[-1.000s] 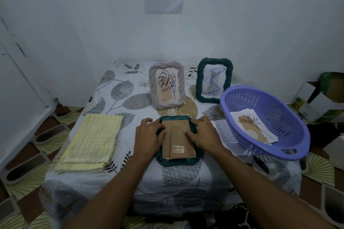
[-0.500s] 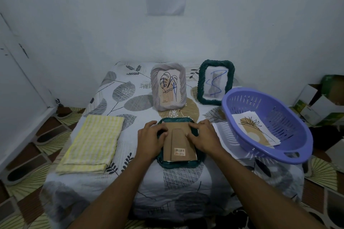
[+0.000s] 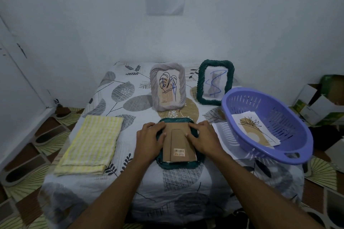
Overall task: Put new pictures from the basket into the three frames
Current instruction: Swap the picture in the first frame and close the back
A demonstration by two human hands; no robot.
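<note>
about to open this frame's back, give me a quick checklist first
1. Dark green woven frame lies face down, cardboard back up: ok.
2. Left hand and right hand rest on its two sides: ok.
3. Back clips released: cannot tell.
4. New print waits in purple plastic basket: ok.
5. Grey frame and green standing frame stand clear of the hands: ok.

Face down at table centre: dark green frame point(image 3: 178, 163), brown cardboard back point(image 3: 179, 143) up, barcode sticker near its front edge. Behind it, upright: grey frame point(image 3: 168, 86) with a leaf drawing; to its right, green frame point(image 3: 215, 82) with a blue squiggle. At right, tilted purple basket point(image 3: 268, 128), holding a picture point(image 3: 256, 130) of a plant sketch.
</note>
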